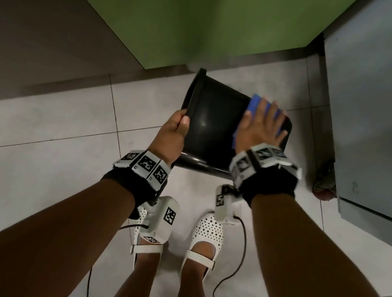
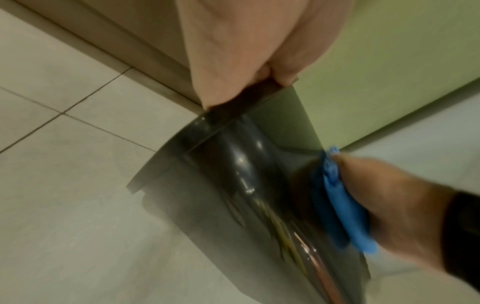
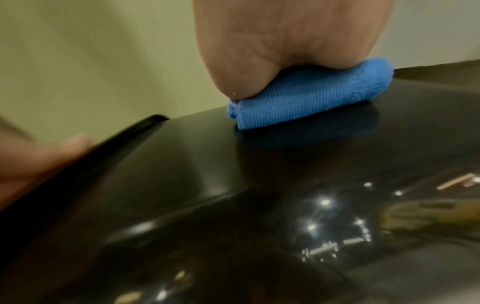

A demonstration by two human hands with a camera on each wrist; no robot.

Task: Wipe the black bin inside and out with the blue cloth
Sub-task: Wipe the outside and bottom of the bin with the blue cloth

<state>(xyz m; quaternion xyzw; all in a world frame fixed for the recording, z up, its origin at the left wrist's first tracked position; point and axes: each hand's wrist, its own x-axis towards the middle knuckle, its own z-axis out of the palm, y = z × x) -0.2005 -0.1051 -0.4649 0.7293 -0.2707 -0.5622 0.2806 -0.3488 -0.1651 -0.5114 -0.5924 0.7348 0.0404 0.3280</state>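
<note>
The glossy black bin (image 1: pixel 212 122) is held in the air, tipped on its side with its rim to the left and its base to the right. My left hand (image 1: pixel 174 129) grips the rim, thumb on the outside wall. My right hand (image 1: pixel 261 125) lies flat with spread fingers on the folded blue cloth (image 1: pixel 255 102), pressing it against the bin's outer wall near the base. In the left wrist view the bin (image 2: pixel 246 185) stretches away from the rim, the cloth (image 2: pixel 340 207) under the other hand. The right wrist view shows the cloth (image 3: pixel 309 96) flattened on the shiny wall (image 3: pixel 259 205).
A green panel (image 1: pixel 186 12) and a brown wall (image 1: pixel 28 29) stand ahead. A grey cabinet (image 1: pixel 384 102) stands at the right. The floor (image 1: pixel 30 172) is light tile. My feet in white shoes (image 1: pixel 205 238) are below the bin, with black cables (image 1: pixel 234 271) trailing by them.
</note>
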